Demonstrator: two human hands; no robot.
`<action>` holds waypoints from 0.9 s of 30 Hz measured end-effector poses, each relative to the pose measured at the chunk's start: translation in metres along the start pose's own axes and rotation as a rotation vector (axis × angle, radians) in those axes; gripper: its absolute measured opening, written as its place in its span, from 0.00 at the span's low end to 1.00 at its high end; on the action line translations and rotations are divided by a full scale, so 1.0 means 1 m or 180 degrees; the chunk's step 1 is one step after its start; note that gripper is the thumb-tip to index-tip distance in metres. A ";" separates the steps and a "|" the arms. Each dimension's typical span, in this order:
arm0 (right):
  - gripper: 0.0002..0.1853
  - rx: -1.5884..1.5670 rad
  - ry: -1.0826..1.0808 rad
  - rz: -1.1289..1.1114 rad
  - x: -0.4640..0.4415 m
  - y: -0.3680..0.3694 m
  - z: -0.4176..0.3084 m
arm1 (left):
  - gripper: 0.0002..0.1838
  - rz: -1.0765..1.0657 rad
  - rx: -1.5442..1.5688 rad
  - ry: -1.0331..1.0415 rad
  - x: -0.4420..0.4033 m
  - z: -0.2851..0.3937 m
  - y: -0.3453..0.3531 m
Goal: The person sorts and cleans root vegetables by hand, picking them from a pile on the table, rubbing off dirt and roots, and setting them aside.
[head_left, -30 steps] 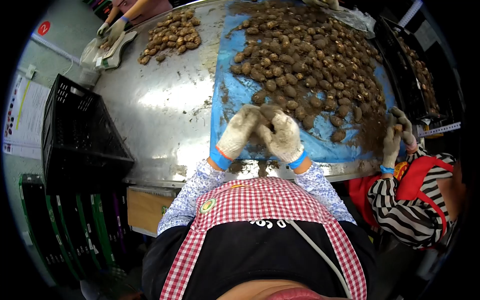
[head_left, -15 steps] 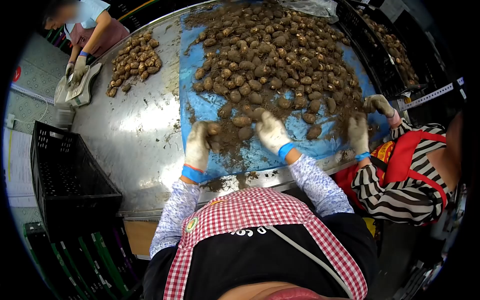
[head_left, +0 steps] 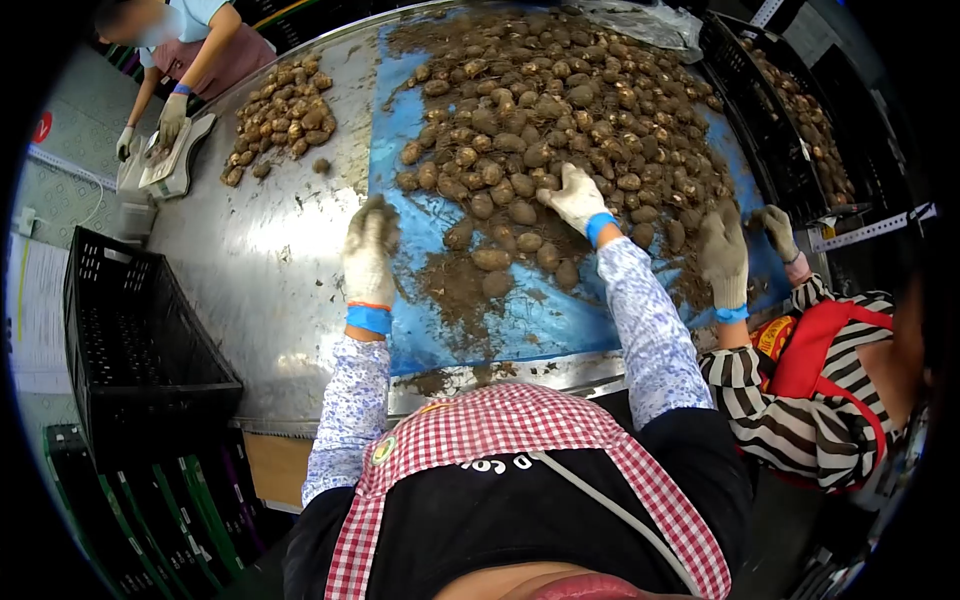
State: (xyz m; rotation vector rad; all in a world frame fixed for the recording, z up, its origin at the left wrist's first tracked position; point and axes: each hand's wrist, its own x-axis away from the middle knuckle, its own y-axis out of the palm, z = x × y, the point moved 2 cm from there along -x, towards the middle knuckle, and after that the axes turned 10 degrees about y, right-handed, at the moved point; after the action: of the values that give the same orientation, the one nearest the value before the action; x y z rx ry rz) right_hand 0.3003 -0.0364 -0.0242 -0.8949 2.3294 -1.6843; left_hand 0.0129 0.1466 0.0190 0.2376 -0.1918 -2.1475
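A large heap of soil-covered tubers lies on a blue plastic sheet over the metal table. My gloved right hand reaches to the front of the heap, its fingers touching the tubers there; whether it grips one is hidden. Over the sheet's left edge is my gloved left hand, fingers stretched forward with nothing seen in them. A smaller pile of cleaner tubers sits on the bare metal at the back left, with a single tuber just right of it.
An empty black crate stands at the left. Black crates holding tubers are at the right. A co-worker's gloved hands are over the sheet's right side. Another person works at a scale, back left.
My hands have parted; the left moved to the sheet's left edge, where its tuber is no longer seen. My right hand moved up and right into the heap. A single tuber now lies beside the small pile.
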 end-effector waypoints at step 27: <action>0.22 -0.2077 -0.1448 -0.1132 0.188 -0.015 -0.089 | 0.28 -0.1234 0.1787 -0.1547 0.090 -0.002 0.037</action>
State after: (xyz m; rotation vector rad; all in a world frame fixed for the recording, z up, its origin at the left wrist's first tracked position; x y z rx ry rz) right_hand 0.1142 -0.0657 0.0653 -1.6721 2.4852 -0.6375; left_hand -0.0057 0.0508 0.0169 0.0665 -1.1135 -2.4627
